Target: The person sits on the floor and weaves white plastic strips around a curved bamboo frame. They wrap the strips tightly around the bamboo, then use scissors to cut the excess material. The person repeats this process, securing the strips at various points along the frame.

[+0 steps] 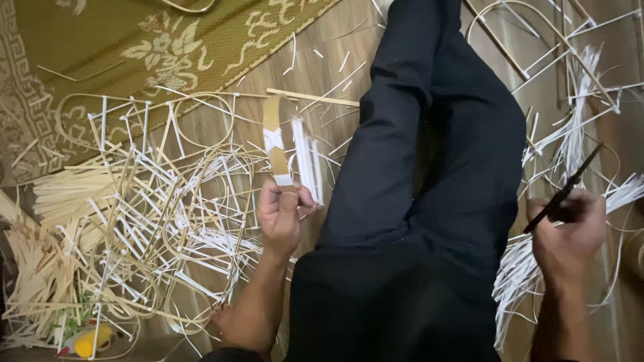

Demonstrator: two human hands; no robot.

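So the person is sitting on a wooden floor (322, 74) with a leg in black trousers (429, 174) stretched out between the two hands. The left hand (282, 214) is clenched around the bottom end of a curved bamboo strip (274, 137), thumb pressed on it. The strip bends up and away from the hand and has white paper wrapped around it in a couple of spots. Tucked in the same grip, just beside the strip, is a small bundle of white sticks (307, 161) pointing upward.

The right hand (570, 231) is on the other side of the leg, well apart from the left, fingers closed around a thin dark tool (563, 191) that angles up and to the right. Can't tell exactly what kind of tool it is. It's right above a loose heap of white strips (530, 268).

To the left of the left hand there's a big messy pile of bamboo-and-white-stick frames (154, 208), hoops and crossbars all tangled together, with plain bamboo slats (33, 268) stacked at the far edge. A green-gold patterned mat (134, 47) covers the top-left corner.
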